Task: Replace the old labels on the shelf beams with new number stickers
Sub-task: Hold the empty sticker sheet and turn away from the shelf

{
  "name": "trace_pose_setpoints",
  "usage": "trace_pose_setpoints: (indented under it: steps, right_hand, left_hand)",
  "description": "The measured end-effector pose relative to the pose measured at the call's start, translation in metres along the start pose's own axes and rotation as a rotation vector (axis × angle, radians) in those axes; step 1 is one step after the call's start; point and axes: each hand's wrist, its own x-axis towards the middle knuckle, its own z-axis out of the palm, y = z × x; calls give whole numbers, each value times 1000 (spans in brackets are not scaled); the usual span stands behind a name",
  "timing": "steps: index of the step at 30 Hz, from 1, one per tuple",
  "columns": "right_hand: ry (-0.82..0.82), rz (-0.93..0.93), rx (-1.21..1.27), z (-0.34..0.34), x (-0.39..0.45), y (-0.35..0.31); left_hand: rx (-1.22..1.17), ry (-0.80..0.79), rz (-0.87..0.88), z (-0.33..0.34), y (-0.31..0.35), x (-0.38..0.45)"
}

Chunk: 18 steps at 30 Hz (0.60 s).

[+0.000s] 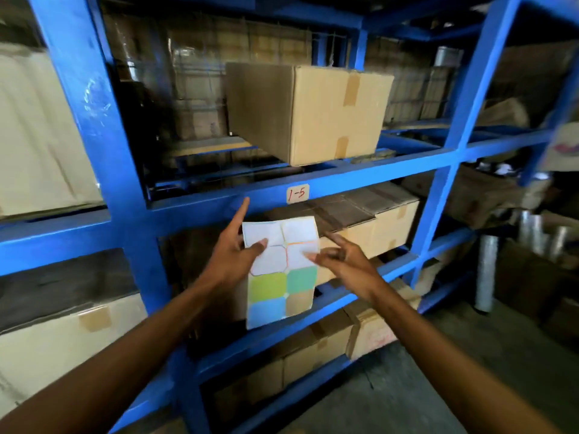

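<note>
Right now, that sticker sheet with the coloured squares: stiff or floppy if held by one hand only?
Probably floppy: the thin paper sticker sheet with coloured squares already curves while the left hand pinches its edge. Likely very light. The right hand fingers at its other edge suggest it needs steadying.

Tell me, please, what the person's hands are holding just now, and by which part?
The left hand pinches the sticker sheet at its upper left edge, thumb on the front. The right hand touches the sheet's right edge with its fingertips; whether it grips is unclear.
</note>
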Motion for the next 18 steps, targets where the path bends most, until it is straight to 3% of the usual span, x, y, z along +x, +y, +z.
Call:
trace_pose_setpoints:
  steps: [7, 11, 18]
  right_hand:
    - [311, 9, 145, 27, -137, -4]
    - [549, 5, 48, -8, -215, -9]
    - [892, 185, -33, -72, -368, 13]
  left_hand:
    - [-237, -84, -203, 17, 1, -77]
    - [-256, -298, -286, 64, 10, -119]
    - [-234, -702, -238, 184, 24, -210]
